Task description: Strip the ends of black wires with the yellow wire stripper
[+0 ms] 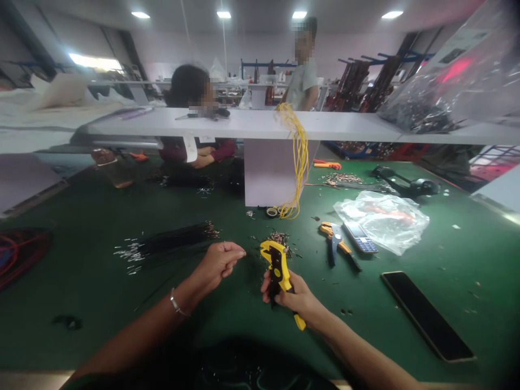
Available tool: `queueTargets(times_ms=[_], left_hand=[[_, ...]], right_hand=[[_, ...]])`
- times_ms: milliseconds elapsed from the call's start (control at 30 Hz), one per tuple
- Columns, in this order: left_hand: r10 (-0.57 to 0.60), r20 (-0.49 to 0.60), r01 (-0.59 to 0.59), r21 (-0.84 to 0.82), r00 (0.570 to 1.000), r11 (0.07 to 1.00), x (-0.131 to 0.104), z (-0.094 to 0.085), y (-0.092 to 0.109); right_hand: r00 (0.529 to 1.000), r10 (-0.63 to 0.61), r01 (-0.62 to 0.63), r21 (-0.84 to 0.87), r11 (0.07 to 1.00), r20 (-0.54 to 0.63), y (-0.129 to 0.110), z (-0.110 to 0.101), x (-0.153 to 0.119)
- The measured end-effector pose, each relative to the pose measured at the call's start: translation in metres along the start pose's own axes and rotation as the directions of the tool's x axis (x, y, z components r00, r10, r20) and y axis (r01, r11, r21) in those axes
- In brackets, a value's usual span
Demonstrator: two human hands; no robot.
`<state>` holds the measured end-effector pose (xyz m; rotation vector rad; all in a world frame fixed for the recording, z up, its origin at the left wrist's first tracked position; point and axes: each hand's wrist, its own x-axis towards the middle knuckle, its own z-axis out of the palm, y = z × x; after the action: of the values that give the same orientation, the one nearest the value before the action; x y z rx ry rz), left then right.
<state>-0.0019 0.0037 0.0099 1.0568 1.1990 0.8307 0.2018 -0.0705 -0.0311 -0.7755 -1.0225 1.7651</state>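
Observation:
My right hand (293, 295) is wrapped round the handles of yellow-and-black crimping pliers (279, 265), whose jaws point up and to the left. To the left of the jaws, my left hand (221, 262) is closed in a pinch; whatever lies between its fingertips is too small to make out. A pile of small metal terminals (280, 238) sits just behind the pliers' head. Left of it lies a bundle of black wires (174, 238), with silvery ends on the left and coppery ends on the right.
On the green table (325, 336), orange-and-blue wire strippers (336, 242), a keypad phone (359, 237), a clear plastic bag (384, 219) and a dark smartphone (426, 314) lie right. Yellow wires (299, 157) hang from the raised shelf (345, 123). A co-worker (189, 92) sits opposite.

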Motion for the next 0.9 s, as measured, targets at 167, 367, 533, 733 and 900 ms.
queueTargets(times_ms=[167,367,533,733,900], left_hand=[[-0.006,-0.017,0.006,0.047,1.000,0.999,0.000,0.000,-0.002],[-0.004,-0.008,0.005,0.112,1.000,0.994,0.004,0.000,-0.007],[-0.033,-0.006,0.033,0.121,0.999,0.992,0.004,0.001,-0.008],[-0.048,0.019,0.046,0.104,0.999,0.994,0.002,0.004,-0.007],[-0.090,0.050,0.087,0.071,0.995,0.994,0.002,0.005,-0.007]], right_hand=[[1.000,0.022,-0.022,0.015,1.000,-0.004,0.007,-0.004,0.000],[1.000,0.003,-0.002,0.055,0.999,-0.008,0.019,-0.011,0.003],[1.000,0.022,-0.022,0.063,0.998,-0.004,0.023,-0.015,0.004],[1.000,0.029,-0.029,0.121,0.992,0.006,0.021,-0.019,0.004],[0.998,0.039,-0.047,0.160,0.986,0.049,0.014,-0.022,0.000]])
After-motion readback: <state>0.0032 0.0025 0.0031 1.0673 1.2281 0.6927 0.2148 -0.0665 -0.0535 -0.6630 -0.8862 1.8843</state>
